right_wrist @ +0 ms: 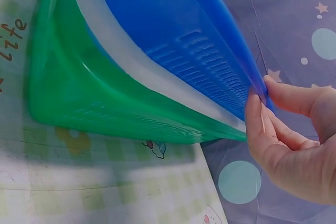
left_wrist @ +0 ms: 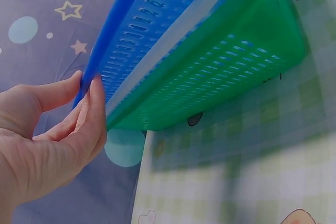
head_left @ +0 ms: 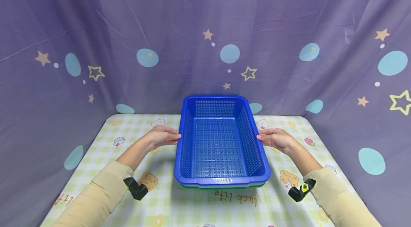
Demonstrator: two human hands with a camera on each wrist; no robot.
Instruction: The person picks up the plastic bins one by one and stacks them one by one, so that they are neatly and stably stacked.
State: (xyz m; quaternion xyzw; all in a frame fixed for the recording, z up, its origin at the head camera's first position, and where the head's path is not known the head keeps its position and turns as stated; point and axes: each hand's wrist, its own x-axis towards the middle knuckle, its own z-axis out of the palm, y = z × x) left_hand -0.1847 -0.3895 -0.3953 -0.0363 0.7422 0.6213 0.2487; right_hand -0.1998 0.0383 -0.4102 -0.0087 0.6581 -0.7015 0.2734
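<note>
A blue plastic basket (head_left: 218, 148) with slotted walls is at the middle of the table, its long sides pointing away from me. Both wrist views reveal a white rim (right_wrist: 113, 40) below it and a green basket (left_wrist: 220, 72) lowest, so the blue one sits partly inside the stack. My left hand (head_left: 161, 137) pinches the left edge of the blue rim between thumb and fingers. On the opposite side, my right hand (head_left: 277, 138) pinches the right edge the same way. Most of the white piece is hidden between the blue and green baskets.
The table (head_left: 173, 205) wears a green-and-white checked cloth with printed cartoons and lettering. A purple curtain (head_left: 192, 16) with stars and dots hangs behind and along both sides. Each wrist carries a small black camera (head_left: 136, 188).
</note>
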